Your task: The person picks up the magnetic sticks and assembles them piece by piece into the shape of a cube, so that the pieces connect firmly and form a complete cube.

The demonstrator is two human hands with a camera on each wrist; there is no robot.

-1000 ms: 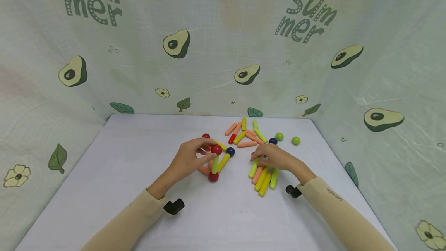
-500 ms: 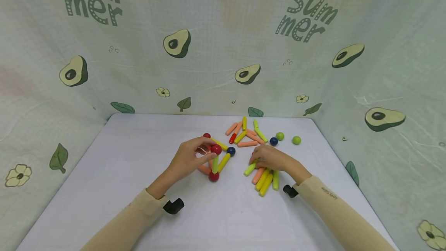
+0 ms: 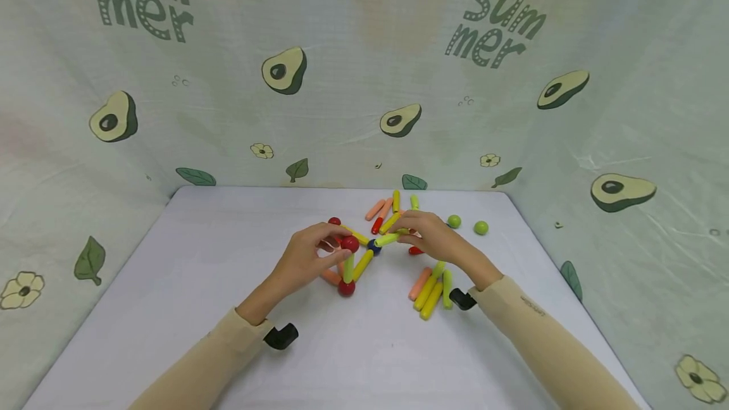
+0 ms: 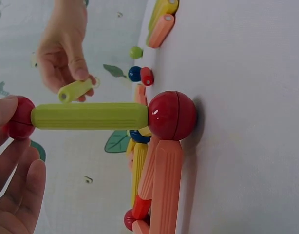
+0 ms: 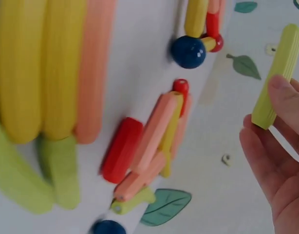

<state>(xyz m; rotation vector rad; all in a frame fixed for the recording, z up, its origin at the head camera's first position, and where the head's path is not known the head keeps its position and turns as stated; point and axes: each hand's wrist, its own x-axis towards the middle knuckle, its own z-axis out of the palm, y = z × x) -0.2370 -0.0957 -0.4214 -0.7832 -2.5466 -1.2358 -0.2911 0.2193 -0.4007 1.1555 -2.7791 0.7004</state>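
My left hand (image 3: 304,255) pinches a red ball (image 3: 350,244) between thumb and fingertips. Below that ball a lime-green magnetic rod (image 4: 91,116) stands upright, its lower end on a second red ball (image 4: 172,115) on the table. Salmon rods (image 4: 166,187) and yellow rods (image 3: 362,266) join this lower ball to a flat frame, with a blue ball (image 3: 373,247) at its right corner. In my right hand (image 3: 435,239) another lime-green rod (image 5: 280,73) is gripped by thumb and fingers, raised above the table. Its free end overlaps the blue ball in the head view.
Several yellow, salmon and lime rods (image 3: 431,299) lie in a bunch in front of my right hand. Farther back are loose salmon, yellow and red rods (image 3: 378,225), plus two green balls (image 3: 481,228) to the right. A printed cloth (image 3: 342,163) encloses the white table (image 3: 171,309).
My right hand has picked a lime rod out of the front bunch, lifted it and carried it left toward the frame. The left hand keeps its hold on the red ball.
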